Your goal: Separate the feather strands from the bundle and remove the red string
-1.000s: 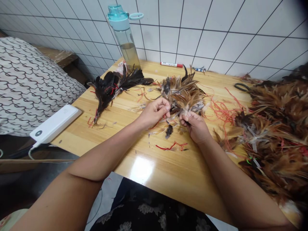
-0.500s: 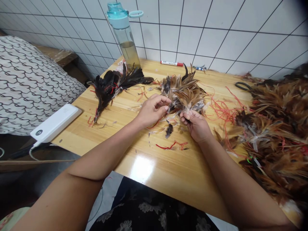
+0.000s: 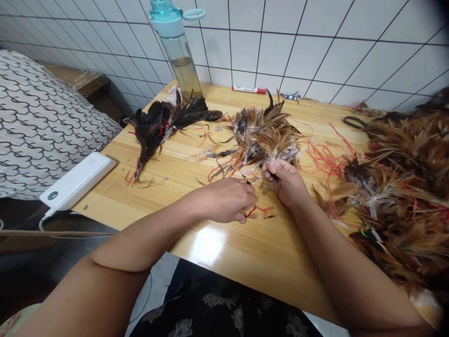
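My right hand [image 3: 288, 183] is closed, thumb and fingers pinching the base of a brown feather bunch [image 3: 275, 142]. A small dark bit shows between those fingers. To its left, my left hand [image 3: 226, 200] is palm down and low over the table, fingers curled round one end of a short red thread [image 3: 263, 211]. Its fingertips are partly hidden. Beyond my hands, more brown feathers with pale fluffy bases [image 3: 245, 124] lie against the held bunch. Loose red strands [image 3: 224, 169] and single feathers are scattered between.
Black feathers [image 3: 150, 131] tied with red lie left. Behind them stands a water bottle [image 3: 182, 61]. A red marker [image 3: 249, 90] lies by the tiled wall. On the right are tangled red threads [image 3: 326, 159], a dark scissors handle [image 3: 354, 122] and a large feather heap [image 3: 403, 187]. A white power bank [image 3: 79, 180] sits at the left edge.
My left hand has come away from the feathers, down toward me, onto the short red thread. My right hand keeps its pinch on the bunch in the same place.
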`<state>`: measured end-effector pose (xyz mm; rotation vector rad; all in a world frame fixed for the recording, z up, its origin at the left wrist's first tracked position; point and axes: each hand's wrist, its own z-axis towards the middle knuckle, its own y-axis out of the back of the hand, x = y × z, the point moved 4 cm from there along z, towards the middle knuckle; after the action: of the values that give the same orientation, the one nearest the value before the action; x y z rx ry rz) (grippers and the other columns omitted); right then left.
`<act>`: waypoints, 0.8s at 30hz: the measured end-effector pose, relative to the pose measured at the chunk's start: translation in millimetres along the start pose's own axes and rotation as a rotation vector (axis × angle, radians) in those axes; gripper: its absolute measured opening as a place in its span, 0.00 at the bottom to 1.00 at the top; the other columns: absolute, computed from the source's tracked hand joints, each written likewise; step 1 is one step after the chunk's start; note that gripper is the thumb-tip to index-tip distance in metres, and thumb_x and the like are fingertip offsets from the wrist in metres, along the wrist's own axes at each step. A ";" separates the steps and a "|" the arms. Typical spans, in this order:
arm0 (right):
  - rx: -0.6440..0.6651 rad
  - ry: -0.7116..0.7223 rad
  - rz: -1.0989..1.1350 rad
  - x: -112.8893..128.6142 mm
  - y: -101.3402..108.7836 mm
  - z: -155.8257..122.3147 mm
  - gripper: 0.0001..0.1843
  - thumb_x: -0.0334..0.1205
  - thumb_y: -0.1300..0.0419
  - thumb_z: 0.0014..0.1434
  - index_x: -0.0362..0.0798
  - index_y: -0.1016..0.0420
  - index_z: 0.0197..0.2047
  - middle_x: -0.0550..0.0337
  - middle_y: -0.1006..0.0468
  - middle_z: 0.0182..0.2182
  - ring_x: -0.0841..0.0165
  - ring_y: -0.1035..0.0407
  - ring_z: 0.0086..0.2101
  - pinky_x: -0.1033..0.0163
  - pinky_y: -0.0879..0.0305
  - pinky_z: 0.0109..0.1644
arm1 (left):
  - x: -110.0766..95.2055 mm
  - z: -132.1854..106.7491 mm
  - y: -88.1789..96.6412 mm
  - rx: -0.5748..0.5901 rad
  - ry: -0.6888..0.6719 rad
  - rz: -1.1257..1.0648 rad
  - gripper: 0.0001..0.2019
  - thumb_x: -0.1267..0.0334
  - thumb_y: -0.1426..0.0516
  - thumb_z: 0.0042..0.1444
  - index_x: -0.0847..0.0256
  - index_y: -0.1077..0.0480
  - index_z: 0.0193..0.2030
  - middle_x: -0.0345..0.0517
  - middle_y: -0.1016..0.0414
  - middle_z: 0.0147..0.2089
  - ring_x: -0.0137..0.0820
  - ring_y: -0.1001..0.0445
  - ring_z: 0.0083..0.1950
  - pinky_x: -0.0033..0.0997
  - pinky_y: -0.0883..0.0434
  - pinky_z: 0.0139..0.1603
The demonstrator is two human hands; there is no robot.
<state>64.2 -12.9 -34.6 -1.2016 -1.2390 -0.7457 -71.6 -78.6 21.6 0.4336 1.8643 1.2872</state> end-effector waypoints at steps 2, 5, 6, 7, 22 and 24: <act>0.003 0.004 0.006 -0.5 0.0 -0.1 0.16 0.51 0.36 0.48 0.49 0.34 0.23 0.62 0.31 0.25 0.72 0.43 0.26 0.65 0.43 0.32 | 0.1 1.8 -3.1 0.006 -0.035 0.004 0.05 0.68 0.41 0.53 0.60 0.33 0.28 0.44 0.29 0.32 0.33 0.32 0.37 0.31 0.38 0.37; 0.017 0.016 0.010 -1.0 -0.4 -0.2 0.18 0.52 0.36 0.49 0.49 0.36 0.22 0.62 0.31 0.26 0.72 0.42 0.26 0.65 0.44 0.32 | 2.6 4.3 -1.2 -0.012 -0.110 -0.044 0.07 0.72 0.47 0.55 0.60 0.34 0.28 0.44 0.30 0.31 0.31 0.33 0.36 0.29 0.38 0.38; 0.022 0.022 0.010 -1.0 -0.6 -0.3 0.18 0.52 0.36 0.49 0.49 0.36 0.22 0.62 0.31 0.25 0.72 0.42 0.26 0.65 0.44 0.32 | 4.6 4.8 1.5 -0.037 -0.125 -0.071 0.06 0.73 0.48 0.55 0.61 0.34 0.28 0.44 0.31 0.32 0.30 0.34 0.36 0.29 0.38 0.38; 0.026 0.029 0.009 -1.1 -0.8 -0.3 0.19 0.53 0.36 0.49 0.49 0.36 0.21 0.62 0.31 0.25 0.72 0.43 0.26 0.65 0.44 0.32 | 7.1 5.0 4.7 -0.066 -0.127 -0.100 0.06 0.73 0.48 0.54 0.61 0.35 0.29 0.44 0.31 0.32 0.29 0.34 0.36 0.28 0.38 0.38; 0.021 0.041 -0.039 -1.0 -1.6 -0.6 0.22 0.57 0.37 0.50 0.49 0.36 0.22 0.63 0.31 0.23 0.73 0.42 0.25 0.66 0.44 0.30 | 31.1 -6.4 23.5 -0.091 0.079 -0.143 0.04 0.71 0.45 0.52 0.62 0.32 0.35 0.40 0.29 0.34 0.27 0.33 0.36 0.26 0.39 0.38; 0.028 0.044 -0.038 -1.0 -1.8 -0.8 0.22 0.57 0.37 0.51 0.48 0.37 0.22 0.63 0.31 0.24 0.73 0.43 0.25 0.66 0.45 0.30 | 29.3 -7.7 24.5 -0.044 0.052 -0.161 0.02 0.70 0.44 0.53 0.62 0.32 0.34 0.40 0.29 0.33 0.26 0.33 0.35 0.25 0.39 0.37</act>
<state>62.5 -14.3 -34.9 -1.1363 -1.2352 -0.7764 -99.4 -53.6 32.2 0.2239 1.8701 1.2385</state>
